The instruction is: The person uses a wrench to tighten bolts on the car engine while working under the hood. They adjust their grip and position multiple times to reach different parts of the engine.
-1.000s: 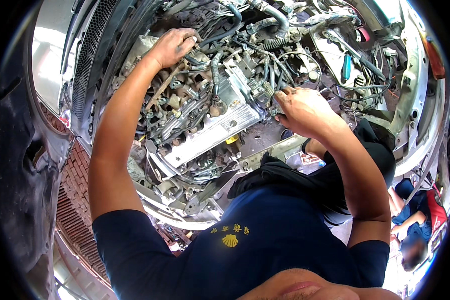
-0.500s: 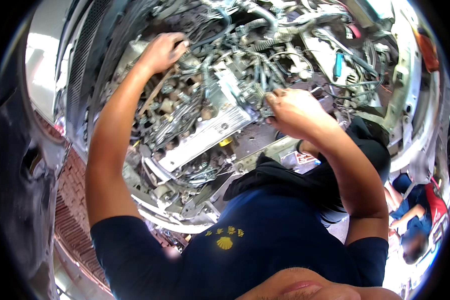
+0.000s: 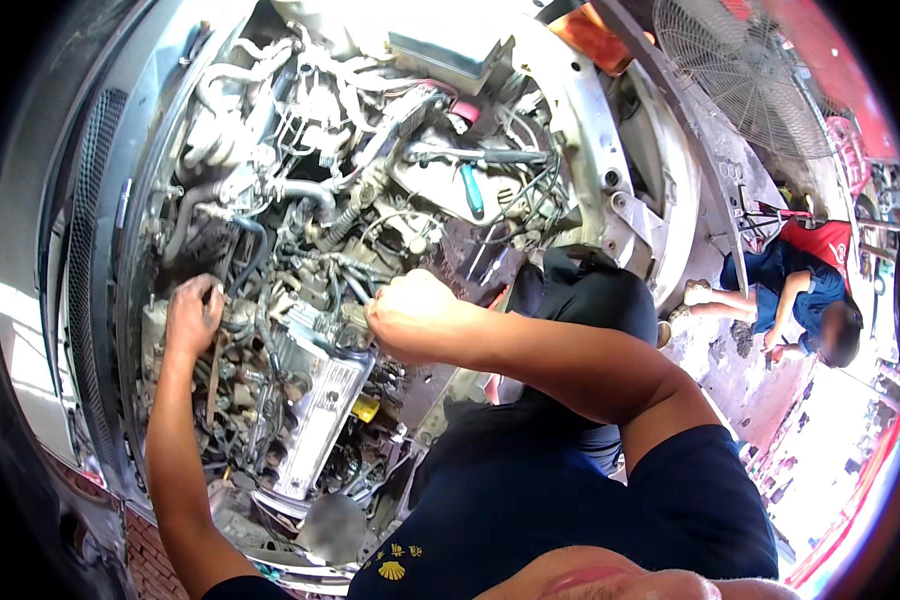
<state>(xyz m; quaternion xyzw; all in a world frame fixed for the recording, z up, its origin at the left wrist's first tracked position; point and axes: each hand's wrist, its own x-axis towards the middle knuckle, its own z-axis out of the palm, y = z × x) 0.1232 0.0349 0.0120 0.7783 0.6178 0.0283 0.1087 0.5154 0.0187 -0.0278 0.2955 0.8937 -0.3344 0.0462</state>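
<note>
Both of my hands are in a car's engine bay. My left hand [image 3: 195, 313] is at the far left of the engine, its fingers curled together beside a dark curved hose [image 3: 255, 245]. What lies between those fingers, if anything, is too small to make out. My right hand [image 3: 410, 315] is closed like a fist at the far end of the silver ribbed engine cover [image 3: 322, 420], close to some metal fittings and hoses [image 3: 355, 285]. Its fingertips are turned away, so what they grip is hidden. A yellow cap [image 3: 366, 408] shows beside the cover.
A teal-handled tool [image 3: 472, 190] lies among cables beyond my right hand. A dark box [image 3: 445, 60] sits at the far side. To the right are a large fan [image 3: 740, 75] and a seated person [image 3: 800, 290]. A black grille panel [image 3: 92, 270] borders the left.
My view has turned to the right, so the engine appears farther left and the fan has come into sight. Both hands stay near the same engine parts, with the right fingers more tightly closed.
</note>
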